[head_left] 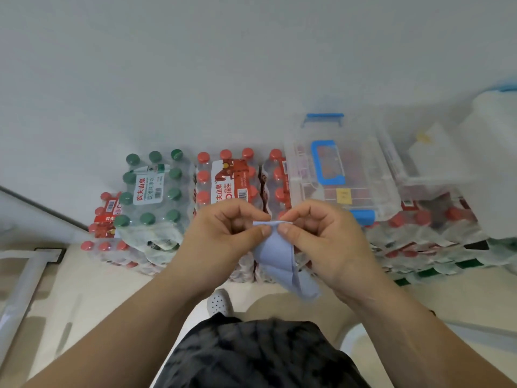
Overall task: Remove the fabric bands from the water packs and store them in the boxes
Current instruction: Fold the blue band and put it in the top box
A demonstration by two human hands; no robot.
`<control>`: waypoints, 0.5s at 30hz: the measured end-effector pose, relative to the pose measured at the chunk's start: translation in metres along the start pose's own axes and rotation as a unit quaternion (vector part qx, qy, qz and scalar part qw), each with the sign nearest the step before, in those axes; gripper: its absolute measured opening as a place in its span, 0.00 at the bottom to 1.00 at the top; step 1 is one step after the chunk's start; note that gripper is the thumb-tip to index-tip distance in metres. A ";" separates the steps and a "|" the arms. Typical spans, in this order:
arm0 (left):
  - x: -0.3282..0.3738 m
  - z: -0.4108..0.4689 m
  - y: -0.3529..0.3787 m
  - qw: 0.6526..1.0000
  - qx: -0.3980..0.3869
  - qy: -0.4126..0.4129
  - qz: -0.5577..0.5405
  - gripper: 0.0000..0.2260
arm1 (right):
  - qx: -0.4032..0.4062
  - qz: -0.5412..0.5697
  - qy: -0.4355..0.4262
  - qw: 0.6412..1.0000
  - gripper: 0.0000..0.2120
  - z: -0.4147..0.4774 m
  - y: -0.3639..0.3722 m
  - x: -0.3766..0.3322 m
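A light blue fabric band (282,259) hangs between my two hands, in front of the stacked water packs. My left hand (223,236) pinches its top edge from the left, and my right hand (324,236) pinches the same edge from the right, thumbs almost touching. The loose end droops toward my lap. Behind my hands stand a green-capped water pack (152,191) and a red-capped water pack (226,177). A clear plastic box (344,177) with blue latches and handle rests shut on top of the packs at right.
More red-capped packs (425,233) are stacked along the white wall at right and lower left. A white object (481,163) sits on the packs at far right. A white metal frame (25,281) stands at left. My shoe (219,302) rests on the beige floor.
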State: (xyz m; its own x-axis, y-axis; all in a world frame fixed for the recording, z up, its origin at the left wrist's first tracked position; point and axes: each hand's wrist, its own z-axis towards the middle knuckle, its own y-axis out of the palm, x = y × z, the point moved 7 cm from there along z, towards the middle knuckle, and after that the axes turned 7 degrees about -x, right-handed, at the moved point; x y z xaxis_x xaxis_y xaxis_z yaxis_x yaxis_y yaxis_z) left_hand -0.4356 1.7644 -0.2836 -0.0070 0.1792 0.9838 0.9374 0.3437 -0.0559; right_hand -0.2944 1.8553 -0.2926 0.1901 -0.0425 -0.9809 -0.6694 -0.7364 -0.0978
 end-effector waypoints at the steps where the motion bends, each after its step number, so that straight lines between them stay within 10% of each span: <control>1: 0.000 -0.004 0.004 1.000 0.004 0.003 -0.004 0.05 | -0.002 0.002 -0.001 1.000 0.06 -0.005 -0.001 0.002; 15: 0.000 -0.048 0.015 0.997 0.074 0.023 0.022 0.04 | -0.031 0.059 -0.006 0.998 0.06 -0.036 0.004 0.008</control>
State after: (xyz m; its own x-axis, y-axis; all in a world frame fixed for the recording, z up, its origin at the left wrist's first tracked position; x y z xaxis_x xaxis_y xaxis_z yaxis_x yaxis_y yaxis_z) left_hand -0.4044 1.7254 -0.2765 0.0517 0.1558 0.9864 0.8751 0.4689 -0.1199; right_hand -0.2699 1.8275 -0.2949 0.1035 -0.1241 -0.9869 -0.6405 -0.7674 0.0293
